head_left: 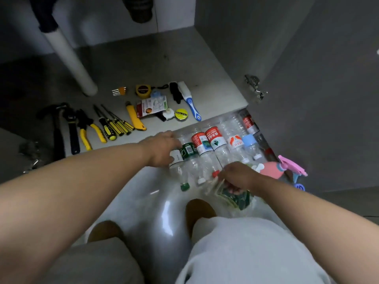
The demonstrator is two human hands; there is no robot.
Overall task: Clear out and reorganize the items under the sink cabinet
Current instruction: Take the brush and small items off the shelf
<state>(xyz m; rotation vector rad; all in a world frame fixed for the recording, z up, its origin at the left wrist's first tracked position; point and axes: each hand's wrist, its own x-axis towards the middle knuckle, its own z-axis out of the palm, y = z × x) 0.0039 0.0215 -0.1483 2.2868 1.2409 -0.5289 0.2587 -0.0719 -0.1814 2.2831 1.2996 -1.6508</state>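
left hand (162, 149): laid on a clear plastic bottle with white label (176, 160), grip unclear
right hand (239, 177): closed around a crumpled green-printed clear plastic bottle (235, 196), at 5 o'clock of the row

a white plastic drain pipe (69, 58) slants down at far left. a black ribbed drain fitting (140, 9) hangs far centre. a silver metal hinge (255, 87) sits right. glossy pale floor tiles (147, 201) lie near.

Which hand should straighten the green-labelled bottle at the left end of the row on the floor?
Probably the left. The left hand already rests at that end, beside the green-labelled bottle. The right hand is gripping a crumpled green wrapper nearer the person.
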